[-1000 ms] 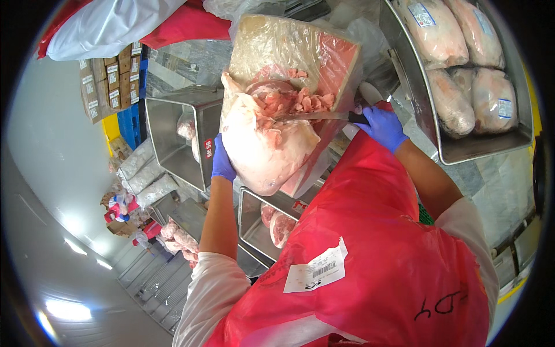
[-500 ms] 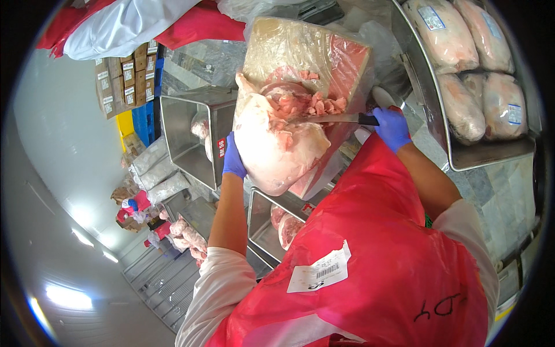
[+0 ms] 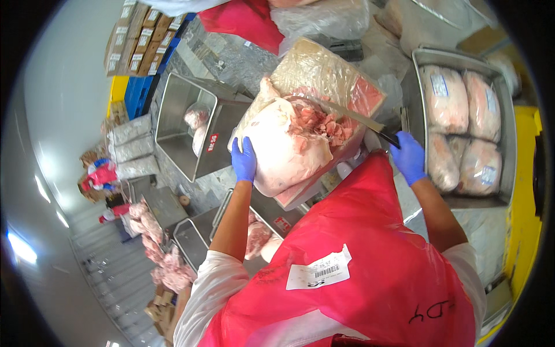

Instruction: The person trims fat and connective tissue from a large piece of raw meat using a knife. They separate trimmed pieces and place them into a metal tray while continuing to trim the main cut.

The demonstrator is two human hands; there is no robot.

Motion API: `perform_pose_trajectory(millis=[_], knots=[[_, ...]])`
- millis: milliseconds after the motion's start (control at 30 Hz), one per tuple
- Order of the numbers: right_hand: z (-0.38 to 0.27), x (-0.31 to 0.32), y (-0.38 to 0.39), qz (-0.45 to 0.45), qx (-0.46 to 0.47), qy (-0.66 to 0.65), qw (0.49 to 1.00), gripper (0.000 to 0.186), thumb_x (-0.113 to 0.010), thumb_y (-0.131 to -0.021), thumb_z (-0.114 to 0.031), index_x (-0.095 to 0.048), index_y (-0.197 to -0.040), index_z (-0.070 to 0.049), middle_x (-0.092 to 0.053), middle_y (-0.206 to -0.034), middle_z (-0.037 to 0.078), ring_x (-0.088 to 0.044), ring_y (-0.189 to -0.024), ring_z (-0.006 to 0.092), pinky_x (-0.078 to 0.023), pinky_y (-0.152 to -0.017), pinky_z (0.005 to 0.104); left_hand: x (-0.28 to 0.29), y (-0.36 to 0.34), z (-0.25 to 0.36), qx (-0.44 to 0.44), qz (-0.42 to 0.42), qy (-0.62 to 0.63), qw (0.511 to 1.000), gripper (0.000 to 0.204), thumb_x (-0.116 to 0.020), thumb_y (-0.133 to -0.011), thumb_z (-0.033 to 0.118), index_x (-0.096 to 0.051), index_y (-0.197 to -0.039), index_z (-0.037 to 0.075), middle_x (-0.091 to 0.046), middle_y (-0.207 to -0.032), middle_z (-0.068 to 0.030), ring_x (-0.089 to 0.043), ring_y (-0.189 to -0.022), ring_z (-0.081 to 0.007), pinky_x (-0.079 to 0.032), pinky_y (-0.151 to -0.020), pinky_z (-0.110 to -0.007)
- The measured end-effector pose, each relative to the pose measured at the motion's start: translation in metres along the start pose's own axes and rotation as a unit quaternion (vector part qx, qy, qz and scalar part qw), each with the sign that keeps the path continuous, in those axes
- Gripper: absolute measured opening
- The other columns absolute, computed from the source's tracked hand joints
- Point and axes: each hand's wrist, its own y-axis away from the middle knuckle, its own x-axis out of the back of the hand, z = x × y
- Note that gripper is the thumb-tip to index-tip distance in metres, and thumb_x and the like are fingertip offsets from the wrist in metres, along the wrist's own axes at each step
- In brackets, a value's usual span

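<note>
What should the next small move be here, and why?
Probably draw the knife in toward the ragged red area of the large piece of meat: the right hand grips it so that it lies along the far side of the loose trimmings, while the left hand braces the meat's left side, clear of the edge.

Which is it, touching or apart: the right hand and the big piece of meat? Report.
Apart. The head view shows a clear gap between the right hand, which holds the knife, and the meat.
</note>
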Motion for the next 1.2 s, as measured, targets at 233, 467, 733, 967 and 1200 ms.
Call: perform_pose_trajectory(millis=[233,467,733,967,1200], knots=[[-0.05,-0.041,-0.096,-0.053,0.098,0.045,0.993,0.025,-0.072,-0.091,-0.025,-0.062,-0.104,-0.006,-0.064,-0.101,0.02,-0.065,-0.097,0.0416,-0.052,-0.083,0.0544,0.039,0.065,0.035,-0.071,-0.016,-0.092,0.993,0.074,-0.075,-0.092,0.044,-0.054,-0.145,-0.003,-0.051,-0.145,-0.0383,-0.053,-0.134,-0.0505,-0.045,-0.111,-0.054],[-0.136,-0.02,-0.156,-0.076,0.389,-0.09,0.914,0.043,-0.065,-0.087,-0.009,-0.064,-0.13,-0.009,-0.064,-0.122,0.015,-0.06,-0.116,0.0363,-0.048,-0.1,0.0491,0.049,0.118,0.055,-0.007,-0.023,-0.076,0.997,0.077,-0.081,-0.086,0.045,-0.057,-0.145,0.002,-0.048,-0.149,-0.0376,-0.052,-0.134,-0.0517,-0.045,-0.112,-0.053],[-0.216,-0.037,-0.202,-0.206,0.582,-0.03,0.786,0.038,-0.064,-0.085,-0.009,-0.066,-0.124,-0.011,-0.068,-0.12,0.012,-0.062,-0.115,0.0336,-0.048,-0.102,0.0465,0.02,0.116,0.116,-0.044,-0.024,-0.118,0.992,0.079,-0.078,-0.085,0.054,-0.059,-0.143,0.005,-0.048,-0.148,-0.0362,-0.052,-0.133,-0.0511,-0.046,-0.107,-0.058],[-0.204,-0.028,-0.194,-0.139,0.559,0.026,0.817,0.022,-0.064,-0.088,-0.017,-0.064,-0.108,-0.008,-0.07,-0.095,0.011,-0.063,-0.101,0.0323,-0.047,-0.09,0.0451,0.009,0.091,0.14,0.076,-0.044,-0.187,0.978,0.098,-0.074,-0.082,0.068,-0.05,-0.15,0.001,-0.049,-0.146,-0.0387,-0.052,-0.133,-0.0532,-0.048,-0.108,-0.054],[-0.197,-0.022,-0.174,-0.205,0.533,0.028,0.82,0.018,-0.062,-0.089,-0.017,-0.07,-0.101,-0.007,-0.074,-0.096,0.014,-0.065,-0.095,0.0319,-0.05,-0.086,0.0457,-0.01,0.063,0.166,0.172,-0.103,-0.236,0.951,0.132,-0.077,-0.068,0.08,-0.027,-0.161,0.0,-0.03,-0.161,-0.0358,-0.036,-0.141,-0.0638,-0.042,-0.103,-0.075]])
